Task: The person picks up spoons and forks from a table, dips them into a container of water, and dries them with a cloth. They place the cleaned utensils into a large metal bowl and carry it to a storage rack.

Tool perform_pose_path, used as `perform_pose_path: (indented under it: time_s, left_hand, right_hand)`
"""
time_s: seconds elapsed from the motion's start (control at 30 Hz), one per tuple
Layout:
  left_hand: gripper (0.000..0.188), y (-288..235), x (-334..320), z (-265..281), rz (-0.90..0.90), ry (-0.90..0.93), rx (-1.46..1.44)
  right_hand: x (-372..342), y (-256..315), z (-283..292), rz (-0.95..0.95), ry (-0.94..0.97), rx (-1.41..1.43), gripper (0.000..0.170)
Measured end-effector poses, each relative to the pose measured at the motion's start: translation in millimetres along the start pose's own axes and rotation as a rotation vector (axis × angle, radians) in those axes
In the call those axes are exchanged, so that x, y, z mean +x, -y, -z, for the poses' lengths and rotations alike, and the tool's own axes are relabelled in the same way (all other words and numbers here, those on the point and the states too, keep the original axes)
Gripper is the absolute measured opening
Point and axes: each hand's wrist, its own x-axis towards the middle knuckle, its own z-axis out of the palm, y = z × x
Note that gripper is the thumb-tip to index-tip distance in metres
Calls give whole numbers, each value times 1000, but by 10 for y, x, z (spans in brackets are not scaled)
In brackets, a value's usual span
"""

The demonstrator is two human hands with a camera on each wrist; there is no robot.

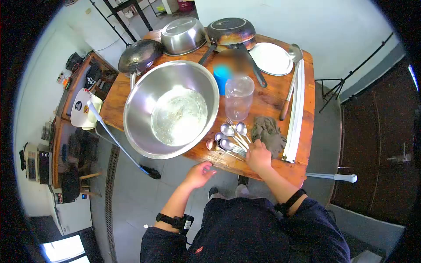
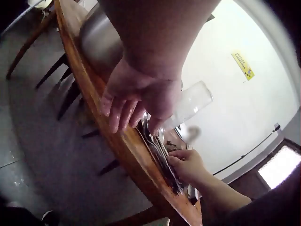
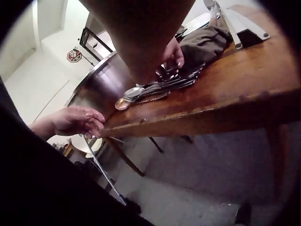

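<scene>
Several metal spoons (image 1: 227,129) and other cutlery lie bunched near the table's front edge, bowls of the spoons toward the left. My right hand (image 1: 258,157) is at their handle ends, thumb and forefinger pinching at the cutlery in the left wrist view; the exact piece is hidden. A crumpled grey-brown cloth (image 1: 268,135) lies just beyond that hand. My left hand (image 1: 199,175) hovers at the table's front edge, fingers loosely bent and wet, holding nothing. In the right wrist view the spoons (image 3: 134,92) lie between my two hands.
A large steel basin (image 1: 136,127) stands on the left of the wooden table (image 1: 302,173). Behind the cutlery is a clear plastic container (image 1: 239,103). Pans (image 1: 230,30), an upturned steel bowl (image 1: 182,35) and a white plate (image 1: 272,59) sit farther back; a white strip (image 1: 295,118) lies right.
</scene>
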Motion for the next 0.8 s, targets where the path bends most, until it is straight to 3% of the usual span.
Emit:
perform_pose_path:
  time_s: [0.27,0.47,0.6,0.7,0.8]
  left_hand:
    - [42,134,-119,269,-106,148,101]
    - [39,609,-77,246,-197,386,116]
    - [33,436,-103,214,-295,518,169]
    - [30,328,-114,28,-271,616,204]
    - [28,-237,-405,-206,-528,641,393]
  right_hand:
    - [-549,146,302,-81,-475,171,26]
    - [-1816,176,325,-479,-398,126,27]
    - [-2831,187,232,-805,-415,43,29]
    - [-3625,281,168,-1066,-408,34,28]
    - [-4373,485,132,-1281,-470,59,28]
